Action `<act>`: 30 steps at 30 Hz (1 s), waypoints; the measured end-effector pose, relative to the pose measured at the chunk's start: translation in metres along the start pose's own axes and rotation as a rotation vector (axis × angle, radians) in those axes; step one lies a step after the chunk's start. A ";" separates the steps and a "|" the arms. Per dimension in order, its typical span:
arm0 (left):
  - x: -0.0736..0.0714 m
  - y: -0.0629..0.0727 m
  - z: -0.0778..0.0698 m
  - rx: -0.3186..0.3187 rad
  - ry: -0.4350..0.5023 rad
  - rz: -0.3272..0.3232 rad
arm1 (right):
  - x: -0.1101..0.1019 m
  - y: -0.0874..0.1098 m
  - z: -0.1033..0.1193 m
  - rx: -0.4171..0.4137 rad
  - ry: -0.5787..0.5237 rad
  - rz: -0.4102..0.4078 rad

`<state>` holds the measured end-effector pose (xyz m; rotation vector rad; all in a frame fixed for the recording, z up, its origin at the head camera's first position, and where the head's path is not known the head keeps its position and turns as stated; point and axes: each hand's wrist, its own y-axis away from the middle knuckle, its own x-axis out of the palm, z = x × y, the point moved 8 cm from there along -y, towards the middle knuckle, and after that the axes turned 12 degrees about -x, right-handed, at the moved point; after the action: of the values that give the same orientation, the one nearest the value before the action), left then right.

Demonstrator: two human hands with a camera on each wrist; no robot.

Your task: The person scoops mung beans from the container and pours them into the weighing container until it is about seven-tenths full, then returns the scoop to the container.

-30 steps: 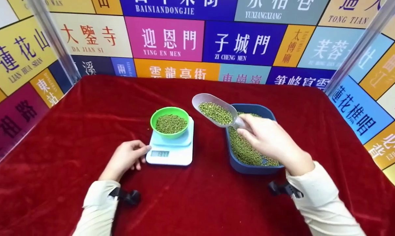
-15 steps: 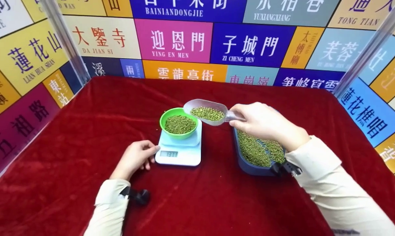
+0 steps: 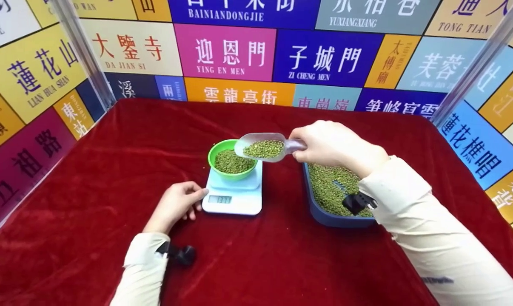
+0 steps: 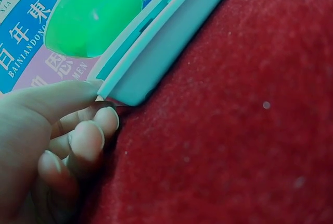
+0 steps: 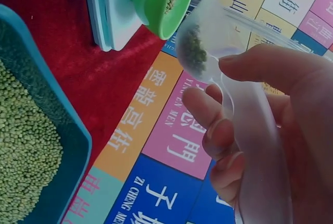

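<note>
My right hand (image 3: 331, 142) grips the handle of a clear plastic scoop (image 3: 243, 149), which carries green mung beans (image 3: 265, 148). The scoop's lip is over the right rim of a green bowl (image 3: 219, 146) that also holds beans. Under the bowl is a white kitchen scale (image 3: 250, 207) with a lit display that seems to read 1377, any decimal point being unclear. At the scale's front left corner my left hand (image 3: 178, 204) pinches the edge; in the left wrist view the thumb (image 4: 67, 96) lies against that corner, other fingers curled below.
A blue tub (image 3: 324, 220) of mung beans stands right of the scale, partly hidden under my right arm. Red cloth (image 3: 256, 263) covers the table. Printed panels (image 3: 226, 51) and clear posts (image 3: 84, 55) rise behind it.
My right hand has carried the loaded scoop leftward from above the tub to the green bowl's rim. The left hand stays at the scale's corner. The head view has shifted slightly.
</note>
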<state>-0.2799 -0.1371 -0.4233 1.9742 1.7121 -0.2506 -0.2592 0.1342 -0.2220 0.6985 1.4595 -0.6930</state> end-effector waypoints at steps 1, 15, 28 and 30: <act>0.000 0.000 -0.001 0.002 0.000 0.000 | 0.000 -0.001 0.001 -0.006 0.007 0.004; 0.001 -0.001 0.002 -0.002 0.022 0.014 | -0.003 -0.019 0.014 -0.059 0.113 0.019; -0.001 -0.001 0.002 -0.010 0.030 0.016 | -0.009 -0.027 0.015 -0.054 0.162 0.005; -0.002 -0.002 0.002 -0.009 0.030 0.014 | -0.010 -0.028 0.015 -0.055 0.178 -0.002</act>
<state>-0.2816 -0.1398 -0.4246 1.9923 1.7145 -0.2092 -0.2712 0.1046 -0.2120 0.7307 1.6364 -0.6014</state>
